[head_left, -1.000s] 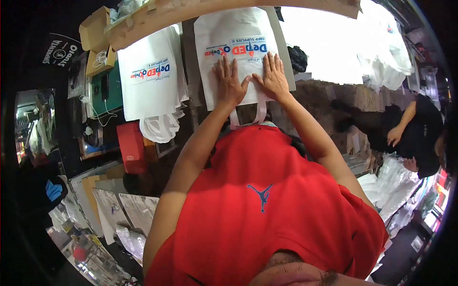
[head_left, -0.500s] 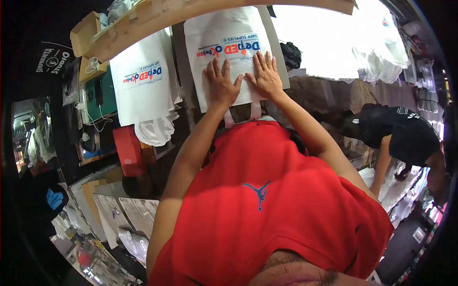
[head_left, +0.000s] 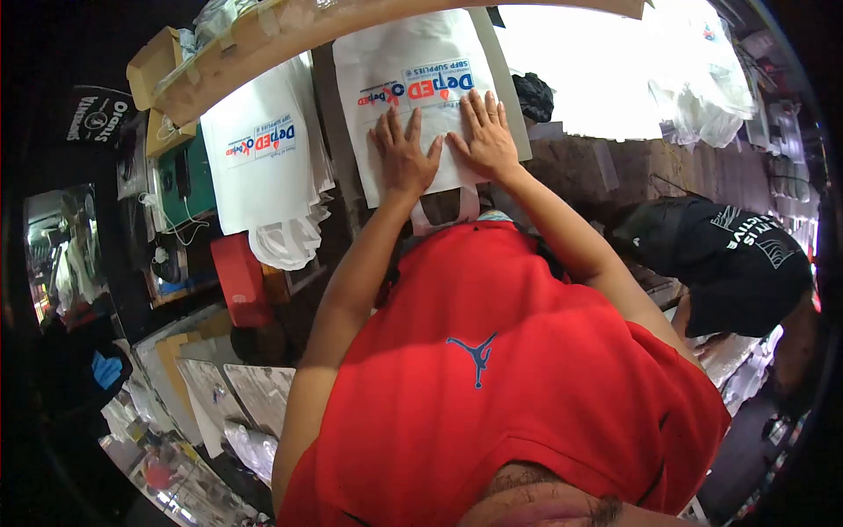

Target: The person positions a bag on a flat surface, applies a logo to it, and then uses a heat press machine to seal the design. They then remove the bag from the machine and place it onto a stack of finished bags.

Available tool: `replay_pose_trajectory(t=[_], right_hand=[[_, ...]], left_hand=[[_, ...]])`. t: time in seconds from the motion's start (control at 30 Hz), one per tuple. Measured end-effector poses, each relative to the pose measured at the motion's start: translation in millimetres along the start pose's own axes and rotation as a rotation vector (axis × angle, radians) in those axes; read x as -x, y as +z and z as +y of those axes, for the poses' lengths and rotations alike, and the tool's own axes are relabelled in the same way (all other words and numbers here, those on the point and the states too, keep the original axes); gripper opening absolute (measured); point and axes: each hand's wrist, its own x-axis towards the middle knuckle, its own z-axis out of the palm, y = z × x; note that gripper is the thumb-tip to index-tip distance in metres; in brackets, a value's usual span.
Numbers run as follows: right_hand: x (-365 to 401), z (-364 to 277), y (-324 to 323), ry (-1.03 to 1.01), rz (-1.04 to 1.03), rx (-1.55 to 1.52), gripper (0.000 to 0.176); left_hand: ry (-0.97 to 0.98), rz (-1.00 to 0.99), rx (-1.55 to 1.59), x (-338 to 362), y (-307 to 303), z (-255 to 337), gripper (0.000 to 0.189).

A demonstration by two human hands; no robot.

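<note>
Both hands are lying palm-down on the white bag [head_left: 399, 57], fingers spread wide, neither one gripping. Bag is sitting flat under and ahead of them, long axis running away from the wearer, roughly along the fingers. Left hand [head_left: 406, 162] is covering the near-left part, right hand [head_left: 489, 147] the near-right, thumbs pointing at each other but staying apart. Printed logo [head_left: 430, 85] is showing just past the fingertips; handles [head_left: 458, 211] are trailing back toward the wearer. Grey board [head_left: 513, 127] is peeking out right of the right hand. Bag pile [head_left: 263, 189] is lying left, nearer the left hand. Can't tell how hard they're pressing
</note>
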Motion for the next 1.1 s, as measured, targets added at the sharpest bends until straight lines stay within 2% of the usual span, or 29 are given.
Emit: replay_pose_trajectory(t=[0.5,1.1], right_hand=[[-2.6,0.1,0.2,0.011,-0.007,0.007,0.080],[-2.5,0.2,-1.0,0.017,0.001,-0.033,0.083]], left_hand=[[-0.028,-0.061,0.000,-3.2,-8.5,3.2,0.067],[0.011,-0.039,-0.026,-5.6,-4.5,2.4,0.066]])
